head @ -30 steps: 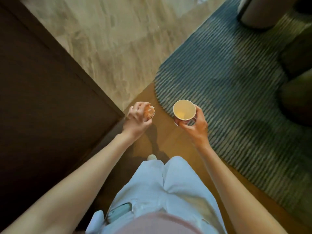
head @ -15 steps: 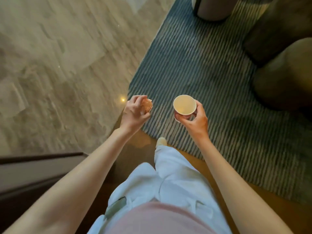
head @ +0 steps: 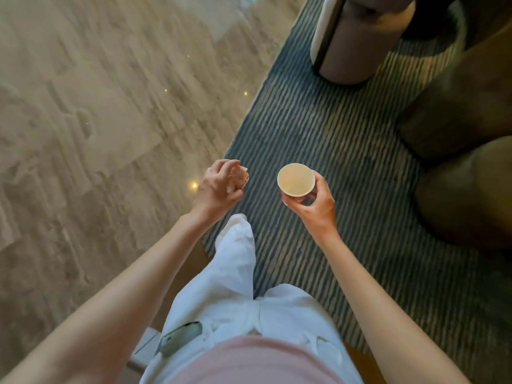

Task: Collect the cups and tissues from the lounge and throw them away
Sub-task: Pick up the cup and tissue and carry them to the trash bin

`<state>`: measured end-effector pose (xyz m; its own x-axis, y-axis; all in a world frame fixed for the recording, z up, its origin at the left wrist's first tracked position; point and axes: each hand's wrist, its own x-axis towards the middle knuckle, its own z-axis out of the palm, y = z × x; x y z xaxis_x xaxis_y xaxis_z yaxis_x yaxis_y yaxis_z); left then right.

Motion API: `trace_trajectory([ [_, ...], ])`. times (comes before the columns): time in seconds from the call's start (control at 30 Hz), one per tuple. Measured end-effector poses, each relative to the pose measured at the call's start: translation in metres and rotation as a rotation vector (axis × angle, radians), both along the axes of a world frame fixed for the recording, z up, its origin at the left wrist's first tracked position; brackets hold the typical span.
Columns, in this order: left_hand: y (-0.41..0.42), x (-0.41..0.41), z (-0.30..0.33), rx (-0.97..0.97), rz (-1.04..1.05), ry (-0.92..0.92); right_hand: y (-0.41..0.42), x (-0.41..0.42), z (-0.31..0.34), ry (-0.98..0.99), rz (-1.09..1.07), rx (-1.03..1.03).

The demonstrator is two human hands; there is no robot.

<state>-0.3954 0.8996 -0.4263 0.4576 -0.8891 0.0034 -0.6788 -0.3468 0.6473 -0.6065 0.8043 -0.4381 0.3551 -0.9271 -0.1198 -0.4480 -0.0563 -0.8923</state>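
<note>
Right hand [head: 311, 206]: curled round the lower wall of the cup [head: 296, 179], thumb on the near side, fingers under and behind; cup upright, mouth up, looks dry inside.
Left hand [head: 219, 187]: closed tight on a crumpled tissue [head: 240, 177], only a pale wad showing past the fingers at the far side.
Where the things are: both carried in the air at waist height, well apart from each other, over the left edge of the rug [head: 346, 167], near its near-left corner.
Underfoot: leg in white trousers [head: 235, 261] stepping forward onto the rug's edge; phone [head: 180, 339] poking from the left pocket; stone floor [head: 97, 106] to the left.
Further out: round stool [head: 357, 42] at the rug's far edge, dark seats [head: 465, 139] along its right edge.
Step in hand: carrying, judged; one cup and one tissue collected, no bin in view.
Next move: calls for finding either more litter or the bin, keeping the cup level, then letting go of both over the opening.
Against the earlier frames: dark cabinet at the left gone from view, wooden strip of floor mostly left behind, more rug and seats in sight; grips on cup and tissue unchanged.
</note>
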Motion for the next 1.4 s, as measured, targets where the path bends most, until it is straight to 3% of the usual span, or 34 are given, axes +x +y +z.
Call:
trace_trajectory([
  [0.23, -0.154, 0.097, 0.009, -0.034, -0.059, 0.098, -0.143, 0.096, 0.019, 0.032, -0.072, -0.094],
  [0.6, -0.423, 0.177, -0.005, -0.007, -0.198, 0.165, -0.381, 0.16, 0.002, 0.033, -0.232, -0.026],
  [1.0, -0.684, 0.271, 0.015, -0.015, -0.088, 0.166, -0.673, 0.284, 0.018, 0.026, -0.095, -0.002],
  [1.4, -0.952, 0.445, 0.002, -0.023, -0.103, 0.162, -0.931, 0.456, 0.019, -0.014, -0.119, 0.012],
])
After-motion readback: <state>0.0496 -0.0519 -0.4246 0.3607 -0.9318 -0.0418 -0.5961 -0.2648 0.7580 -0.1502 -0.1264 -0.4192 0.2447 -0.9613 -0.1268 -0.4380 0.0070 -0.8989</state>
